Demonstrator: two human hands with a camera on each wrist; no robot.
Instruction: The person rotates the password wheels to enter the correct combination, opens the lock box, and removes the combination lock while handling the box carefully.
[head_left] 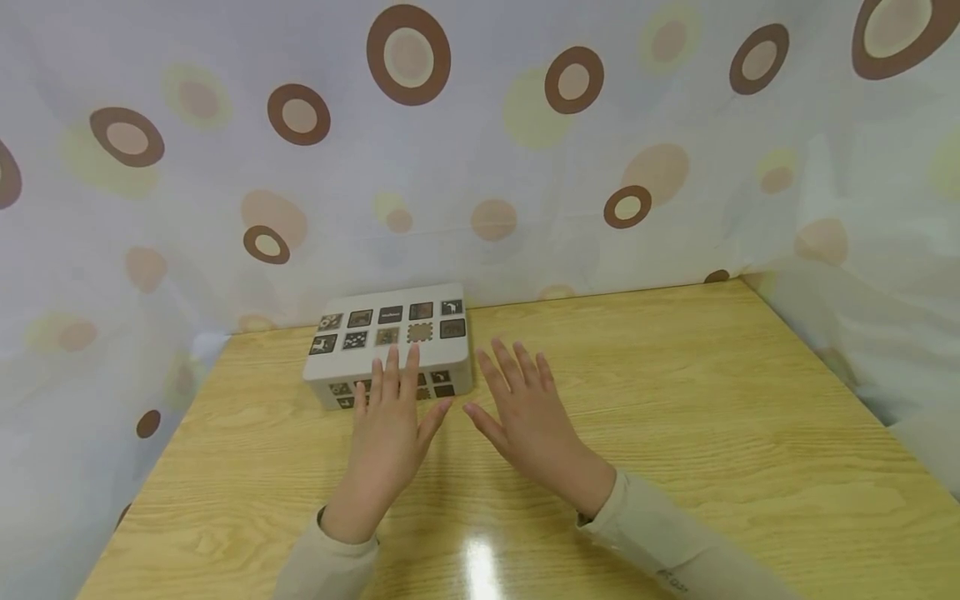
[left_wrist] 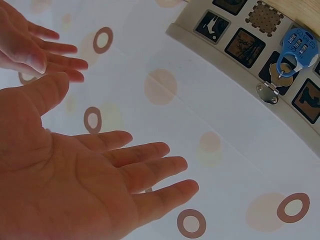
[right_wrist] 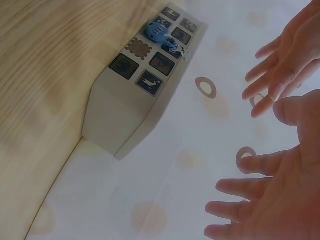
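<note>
A pale box printed with small dark picture squares lies on the wooden table. Its front bears a metal clasp with a blue combination padlock hanging from it; the padlock also shows in the right wrist view. My left hand is raised in front of the box, fingers straight and spread, overlapping its front in the head view. Beside it, just right of the box, my right hand is held likewise. Both wrist views show the palms holding nothing and apart from the box.
The wooden table extends to the right of the box and toward the front. A white curtain with brown and beige circles hangs behind the table and along its sides.
</note>
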